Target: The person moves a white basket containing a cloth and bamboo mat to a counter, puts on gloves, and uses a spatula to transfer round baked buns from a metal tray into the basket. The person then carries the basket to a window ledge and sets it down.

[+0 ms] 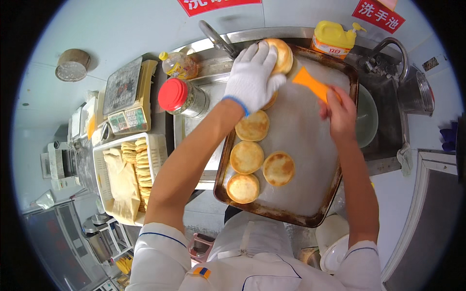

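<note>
My left hand point(253, 72), in a white knitted glove with a blue cuff, lies flat with fingers stretched over the far end of a large baking tray point(310, 145). A browned round flatbread point(283, 57) shows beside its fingers, partly covered by them. My bare right hand point(338, 109) is closed around an orange tool point(310, 83) with a flared end, held above the tray; any blade is not visible. Several round flatbreads point(246, 157) lie down the tray's left side, one point(279, 168) set to their right. Another is mostly hidden under my left wrist.
Left of the tray stand a red-lidded jar point(173, 94), an oil bottle point(179, 65), a weighing scale point(127, 97) and a white basket point(158, 145) of stacked flatbreads. Behind are a tap point(217, 39) and yellow pump bottle point(335, 39). A sink with a green basin point(367, 116) lies right.
</note>
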Available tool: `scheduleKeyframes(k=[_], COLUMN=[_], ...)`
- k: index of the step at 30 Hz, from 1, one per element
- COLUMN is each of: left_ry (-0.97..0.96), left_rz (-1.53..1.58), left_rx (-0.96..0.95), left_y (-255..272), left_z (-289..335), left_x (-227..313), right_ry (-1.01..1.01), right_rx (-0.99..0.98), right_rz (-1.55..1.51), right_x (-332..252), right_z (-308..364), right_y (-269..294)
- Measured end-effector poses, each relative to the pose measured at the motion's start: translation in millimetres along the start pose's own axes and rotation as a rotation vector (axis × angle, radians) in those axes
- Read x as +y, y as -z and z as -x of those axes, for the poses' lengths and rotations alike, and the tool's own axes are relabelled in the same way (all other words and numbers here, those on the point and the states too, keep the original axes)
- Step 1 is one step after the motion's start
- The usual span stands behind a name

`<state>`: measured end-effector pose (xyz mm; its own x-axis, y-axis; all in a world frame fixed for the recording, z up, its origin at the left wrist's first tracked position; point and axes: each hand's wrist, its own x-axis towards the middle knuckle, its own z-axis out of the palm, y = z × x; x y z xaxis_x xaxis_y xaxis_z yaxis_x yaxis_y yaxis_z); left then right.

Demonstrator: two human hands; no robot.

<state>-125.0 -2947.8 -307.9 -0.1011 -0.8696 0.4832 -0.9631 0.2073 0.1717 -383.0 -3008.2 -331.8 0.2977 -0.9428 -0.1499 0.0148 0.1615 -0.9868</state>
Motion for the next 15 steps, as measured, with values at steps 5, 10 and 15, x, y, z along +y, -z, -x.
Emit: scheduleKeyframes(k=[5, 10, 15], left_ry=[0.077, 0.119, 0.103], left_rz=[0.076, 0.156, 0.098], left_rx=[-0.255, -0.525, -0.399], left_y=[107, 142, 134], left_z=[113, 224, 280], left_x=[75, 125, 131], right_ry=[-0.285, -0.479, -0.415], right_rx=[-0.031, -0.001, 0.034], right_rz=[-0.082, -0.163, -0.077], right_x=[-2, 43, 77], right_z=[167, 300, 343], right_y=[6, -6, -15])
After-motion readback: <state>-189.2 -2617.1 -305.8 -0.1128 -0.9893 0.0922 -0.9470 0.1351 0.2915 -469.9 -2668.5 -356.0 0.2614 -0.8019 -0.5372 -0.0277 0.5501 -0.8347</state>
